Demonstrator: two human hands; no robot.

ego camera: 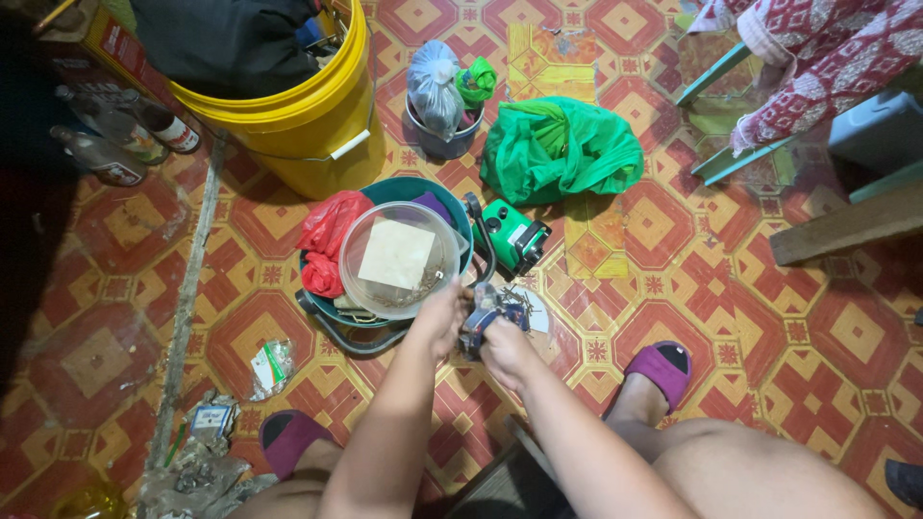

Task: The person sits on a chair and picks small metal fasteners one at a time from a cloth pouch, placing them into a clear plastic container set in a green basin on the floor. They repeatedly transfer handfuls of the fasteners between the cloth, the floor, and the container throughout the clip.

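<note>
At the centre of the frame a small dark metal part (484, 324) is gripped between the closed left hand (439, 320) and right hand (504, 351), and is best kept low over the tiled floor (769, 317), beside the clear bowl (399, 259).

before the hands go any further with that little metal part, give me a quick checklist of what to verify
1. Both hands on the part: left hand and right hand meet at the small dark metal part. Ok.
2. Grip firm: fingers cover most of the part. Cannot tell.
3. Loose screws contained: they lie on the small white plate right beside the hands. Ok.
4. Clear plastic bowl steady: it sits atop the filled teal basin, touching the left hand. Cannot tell.
5. Green power tool out of the way: it lies apart, just beyond the hands. Ok.
6. Feet clear: purple slipper is planted beside the work. Ok.
</note>
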